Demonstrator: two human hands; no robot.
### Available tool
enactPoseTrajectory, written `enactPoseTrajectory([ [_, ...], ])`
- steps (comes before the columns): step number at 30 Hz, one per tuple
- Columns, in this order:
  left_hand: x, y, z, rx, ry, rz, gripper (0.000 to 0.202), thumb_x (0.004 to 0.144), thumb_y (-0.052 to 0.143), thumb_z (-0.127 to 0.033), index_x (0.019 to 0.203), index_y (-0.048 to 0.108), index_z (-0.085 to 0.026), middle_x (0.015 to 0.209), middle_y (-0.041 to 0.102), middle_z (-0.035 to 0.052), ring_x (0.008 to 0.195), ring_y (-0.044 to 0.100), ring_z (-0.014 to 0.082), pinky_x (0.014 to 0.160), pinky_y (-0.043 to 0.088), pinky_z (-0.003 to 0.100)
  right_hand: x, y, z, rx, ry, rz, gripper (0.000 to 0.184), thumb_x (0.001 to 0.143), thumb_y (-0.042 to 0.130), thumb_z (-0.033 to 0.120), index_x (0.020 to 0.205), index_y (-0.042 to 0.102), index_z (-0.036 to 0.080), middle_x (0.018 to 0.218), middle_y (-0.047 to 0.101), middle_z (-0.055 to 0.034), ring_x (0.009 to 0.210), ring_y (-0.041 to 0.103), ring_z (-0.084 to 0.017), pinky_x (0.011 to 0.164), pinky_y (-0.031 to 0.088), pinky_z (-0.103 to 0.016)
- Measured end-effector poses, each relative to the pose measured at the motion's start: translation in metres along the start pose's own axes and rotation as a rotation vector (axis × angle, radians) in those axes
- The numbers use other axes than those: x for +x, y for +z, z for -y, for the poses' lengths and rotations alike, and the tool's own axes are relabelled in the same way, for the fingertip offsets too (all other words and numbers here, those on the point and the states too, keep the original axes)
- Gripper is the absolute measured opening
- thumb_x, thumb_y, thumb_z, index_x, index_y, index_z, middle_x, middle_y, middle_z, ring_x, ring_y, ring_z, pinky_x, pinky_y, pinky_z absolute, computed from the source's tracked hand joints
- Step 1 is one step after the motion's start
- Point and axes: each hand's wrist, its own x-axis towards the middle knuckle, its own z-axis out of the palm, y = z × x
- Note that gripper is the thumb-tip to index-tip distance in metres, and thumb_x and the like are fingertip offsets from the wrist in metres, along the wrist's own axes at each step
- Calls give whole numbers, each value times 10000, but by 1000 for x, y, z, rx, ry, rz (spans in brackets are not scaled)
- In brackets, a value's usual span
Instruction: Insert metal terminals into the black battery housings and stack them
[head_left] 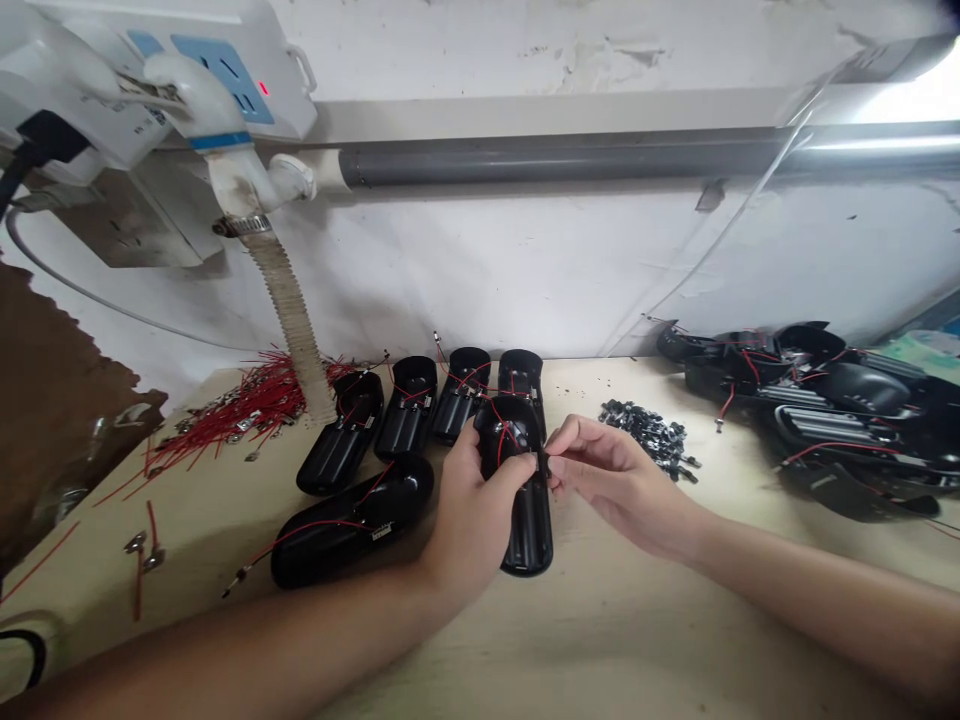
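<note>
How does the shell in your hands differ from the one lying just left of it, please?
The held shell is gripped by the left hand, the right hand pinching at it; the lying shell is untouched. The held shell points straight ahead; the lying shell lies slantwise. The lying shell's red wire trails over the table; the held shell's does not. Both are black.

Red wires (240, 405): lay heaped at the left rear.
Four shells (409, 405): stood in a row at the back.
Lone shell (349, 535): lay left of centre, trailing a red lead.
Metal clips (651, 432): sat piled right of centre.
Shell heap (817, 420): lay tangled at far right.
Power strip (225, 70): hung upper left on the wall.
</note>
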Motion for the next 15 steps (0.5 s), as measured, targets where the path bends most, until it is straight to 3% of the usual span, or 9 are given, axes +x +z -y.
enactPoseTrajectory([
  [9, -1, -1, 1, 79, 50, -26, 243, 852, 684, -198, 1095, 673, -197, 1009, 729, 18, 909, 654, 172, 820, 555, 292, 2, 1, 0, -50, -12, -56, 252, 874, 939, 394, 912, 771, 210, 817, 729, -20, 764, 651, -138, 721, 521, -287],
  [15, -2, 1, -1, 117, 74, -18, 315, 875, 666, -185, 1189, 653, -208, 1021, 741, 16, 844, 665, 161, 795, 561, 300, 2, 0, -2, -71, 0, -74, 262, 869, 941, 410, 929, 780, 213, 829, 730, -19, 759, 664, -137, 731, 542, -287],
])
